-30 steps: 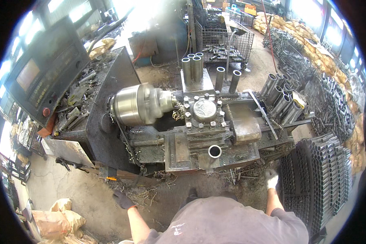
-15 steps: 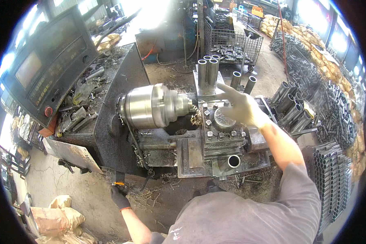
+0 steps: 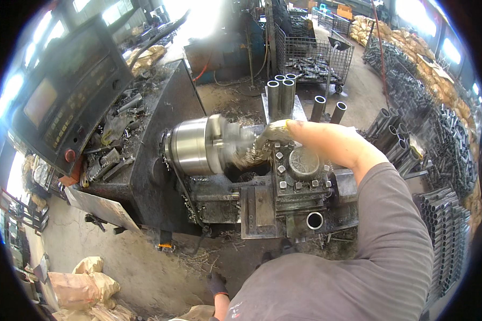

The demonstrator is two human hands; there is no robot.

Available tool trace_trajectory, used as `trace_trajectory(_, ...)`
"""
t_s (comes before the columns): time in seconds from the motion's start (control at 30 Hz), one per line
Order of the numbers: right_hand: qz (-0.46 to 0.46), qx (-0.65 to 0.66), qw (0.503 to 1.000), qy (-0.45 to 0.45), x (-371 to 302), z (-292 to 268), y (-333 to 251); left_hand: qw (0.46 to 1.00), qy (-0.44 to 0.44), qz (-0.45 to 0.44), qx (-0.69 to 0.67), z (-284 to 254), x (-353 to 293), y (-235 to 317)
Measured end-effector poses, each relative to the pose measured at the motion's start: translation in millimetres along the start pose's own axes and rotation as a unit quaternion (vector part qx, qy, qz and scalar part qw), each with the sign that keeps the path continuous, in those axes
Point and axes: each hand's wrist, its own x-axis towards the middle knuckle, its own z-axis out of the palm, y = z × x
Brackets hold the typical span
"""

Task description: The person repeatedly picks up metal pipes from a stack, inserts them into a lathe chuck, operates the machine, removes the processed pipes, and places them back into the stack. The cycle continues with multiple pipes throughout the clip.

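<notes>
My right hand [image 3: 275, 131], in a pale glove, reaches over the tool post [image 3: 303, 163] toward the lathe chuck [image 3: 191, 145]. Its blurred fingers point down at a tangle of metal shavings [image 3: 250, 156] beside the chuck jaws; whether they grip any is unclear. The stepped jaw end [image 3: 225, 140] of the chuck is smeared, as if turning. Low in the view, my left hand [image 3: 217, 283] wears a dark glove and hangs near my body, away from the machine. Its fingers are too small and dark to read.
Steel tubes [image 3: 287, 96] stand upright behind the tool post, and one short tube [image 3: 314, 220] sits on the near side. A control panel [image 3: 64, 96] rises at the left. Stacked tubes [image 3: 442, 235] fill the right. A wire cage cart [image 3: 318, 59] stands behind.
My right hand has moved left and down from above the tool post to the shavings by the chuck. My left hand has left the orange-marked part under the machine and come back toward my body.
</notes>
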Motion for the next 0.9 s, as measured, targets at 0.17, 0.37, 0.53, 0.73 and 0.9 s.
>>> trace_trajectory(0.17,-0.020,0.341,0.929,0.145,-50,-35,25,0.958,-0.056,0.016,0.282,-10,-25,-58)
trace_trajectory(0.37,-0.481,-0.007,0.552,0.681,-85,-54,-55,0.864,-0.137,0.101,0.475,-9,-26,-74)
trace_trajectory(0.53,-0.180,-0.303,0.852,0.386,-40,-51,-67,0.986,-0.109,-0.039,0.118,12,3,-49)
trace_trajectory(0.73,-0.030,-0.262,0.964,0.026,9,-13,-17,0.976,-0.107,-0.113,-0.152,28,-3,-31)
trace_trajectory(0.9,-0.117,-0.382,0.914,0.079,19,9,-24,0.993,-0.101,0.047,0.032,31,-7,-22)
